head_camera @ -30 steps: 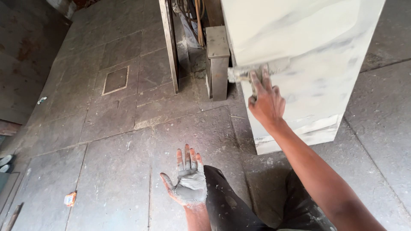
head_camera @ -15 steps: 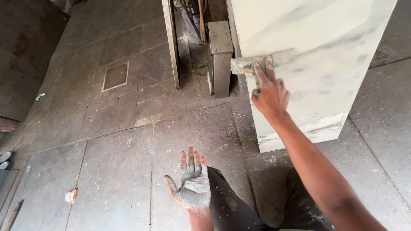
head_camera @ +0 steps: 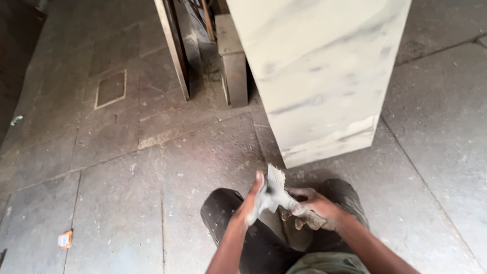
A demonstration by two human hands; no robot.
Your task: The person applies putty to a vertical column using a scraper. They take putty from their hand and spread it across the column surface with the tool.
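One putty knife (head_camera: 278, 195), two hands.

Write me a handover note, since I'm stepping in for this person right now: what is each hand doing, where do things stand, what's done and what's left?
Right hand: gripping the handle of the putty knife, over the lap.
Left hand: putty-smeared, pressed against the knife's blade.
White-coated pillar: straight ahead, rising from the paved floor.
Done: pillar face shows a pale coat, streaked grey in places.
Left: judging by the streaks, the coat probably needs further smoothing; the lower edge looks rough.
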